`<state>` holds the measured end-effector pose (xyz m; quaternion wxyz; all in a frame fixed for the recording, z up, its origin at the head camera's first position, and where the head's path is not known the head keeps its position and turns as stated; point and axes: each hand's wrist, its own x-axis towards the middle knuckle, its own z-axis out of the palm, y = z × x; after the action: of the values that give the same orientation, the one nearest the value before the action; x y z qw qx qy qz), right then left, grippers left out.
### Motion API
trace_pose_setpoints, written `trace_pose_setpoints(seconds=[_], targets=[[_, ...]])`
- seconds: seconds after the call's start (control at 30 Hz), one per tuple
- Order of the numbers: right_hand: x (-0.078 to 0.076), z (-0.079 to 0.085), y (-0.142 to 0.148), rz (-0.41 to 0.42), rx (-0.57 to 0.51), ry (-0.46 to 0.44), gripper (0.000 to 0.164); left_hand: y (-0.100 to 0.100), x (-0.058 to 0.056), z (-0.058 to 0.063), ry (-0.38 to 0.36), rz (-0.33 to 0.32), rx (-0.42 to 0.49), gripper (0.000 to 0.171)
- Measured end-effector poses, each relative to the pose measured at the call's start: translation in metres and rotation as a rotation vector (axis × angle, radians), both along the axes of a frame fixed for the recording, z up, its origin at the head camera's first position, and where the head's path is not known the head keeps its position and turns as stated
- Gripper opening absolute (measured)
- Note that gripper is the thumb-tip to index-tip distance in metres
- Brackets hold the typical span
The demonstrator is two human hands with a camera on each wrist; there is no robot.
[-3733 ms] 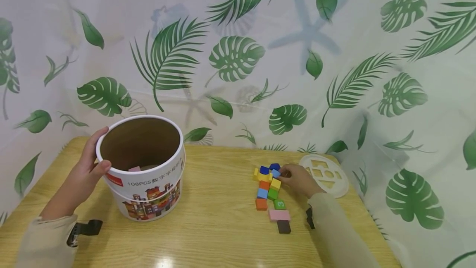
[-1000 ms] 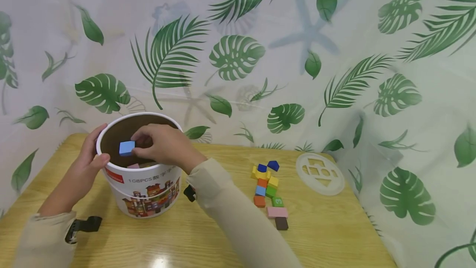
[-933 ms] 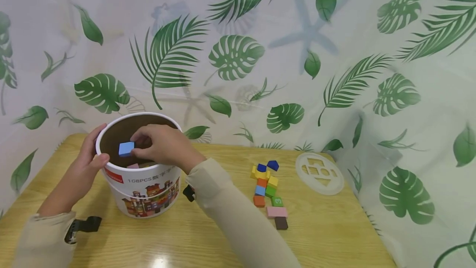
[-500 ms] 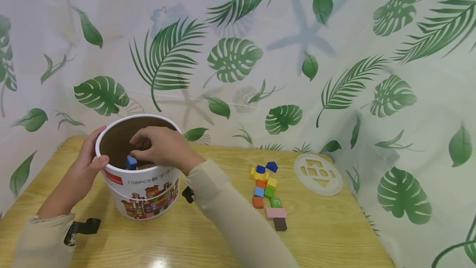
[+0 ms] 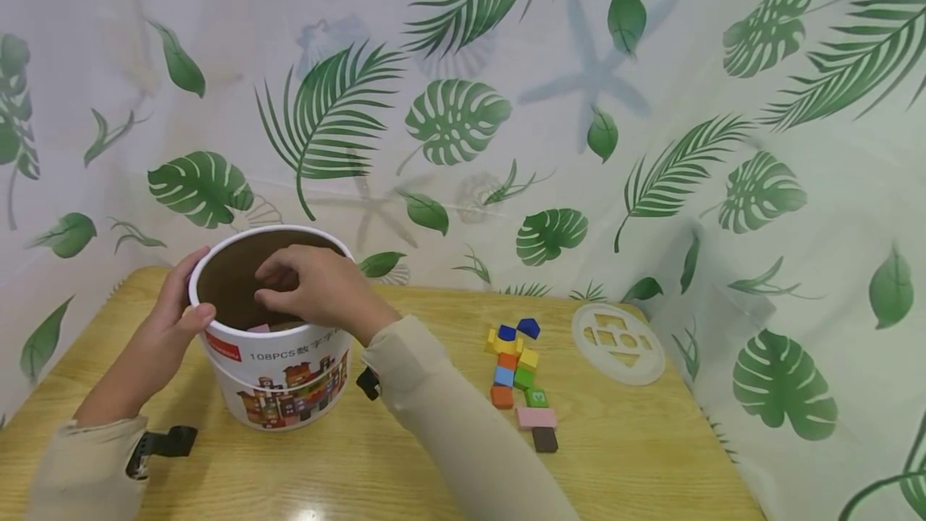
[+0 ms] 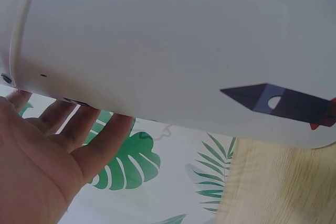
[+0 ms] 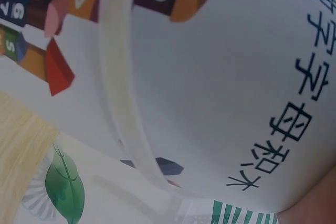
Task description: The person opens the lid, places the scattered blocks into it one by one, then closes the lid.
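A white printed bucket (image 5: pixel 289 380) of toy blocks stands on the left of the table, its mouth tilted toward me. My left hand (image 5: pixel 161 348) grips its left side, thumb at the rim. In the left wrist view, the fingers of my left hand (image 6: pixel 68 150) lie along the bucket wall (image 6: pixel 157 45). My right hand (image 5: pixel 314 284) is over the bucket's mouth, its loosely bent fingers holding nothing. A pink block (image 5: pixel 258 329) shows low inside; the rest of the inside is dark or hidden. The right wrist view is mostly bucket wall (image 7: pixel 210 77).
Several colored blocks (image 5: pixel 504 376) lie grouped on the wooden table (image 5: pixel 405 457) to the right, with a dark blue block (image 5: pixel 529 328) at the group's back. A pale lid with shape cutouts (image 5: pixel 587 344) lies beyond them. A leaf-patterned sheet (image 5: pixel 456 183) hangs behind the table.
My right hand came from the blocks on the right to the bucket with a light blue block and let it drop inside. My left hand stays on the bucket.
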<state>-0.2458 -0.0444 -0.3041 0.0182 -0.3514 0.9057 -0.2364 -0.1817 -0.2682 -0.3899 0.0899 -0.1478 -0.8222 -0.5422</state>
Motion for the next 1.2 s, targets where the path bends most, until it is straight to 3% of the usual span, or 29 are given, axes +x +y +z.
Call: trace_pose_setpoints(seconds=[0.13,0.27,0.43,0.67,0.77,0.9,1.03,1.2], targets=[[0.002,-0.002,0.007,0.011,-0.083,0.077,0.028,0.002,-0.002,0.002,0.006,-0.02,0.006,0.07],[0.004,-0.005,0.018,0.102,-0.194,0.138,0.028,0.005,-0.005,0.002,0.016,-0.034,0.007,0.07],[0.006,-0.006,0.041,0.226,-0.251,0.093,0.034,0.005,-0.006,0.002,0.016,-0.023,-0.008,0.071],[0.013,-0.006,0.108,0.248,-0.263,0.104,0.039,0.006,-0.004,0.001,0.021,-0.021,0.002,0.071],[0.012,-0.017,0.153,0.211,-0.269,0.107,0.038,0.006,-0.004,0.001,0.026,-0.021,0.0,0.071],[0.008,-0.044,0.22,0.082,-0.219,0.059,0.038,0.004,-0.005,-0.001,0.029,-0.017,-0.005,0.071],[0.011,-0.076,0.282,-0.056,-0.148,-0.05,0.035,0.002,-0.005,-0.002,0.028,-0.02,0.005,0.072],[0.024,-0.11,0.345,-0.17,-0.065,-0.199,0.032,0.0,-0.003,-0.005,0.032,-0.024,0.025,0.07]])
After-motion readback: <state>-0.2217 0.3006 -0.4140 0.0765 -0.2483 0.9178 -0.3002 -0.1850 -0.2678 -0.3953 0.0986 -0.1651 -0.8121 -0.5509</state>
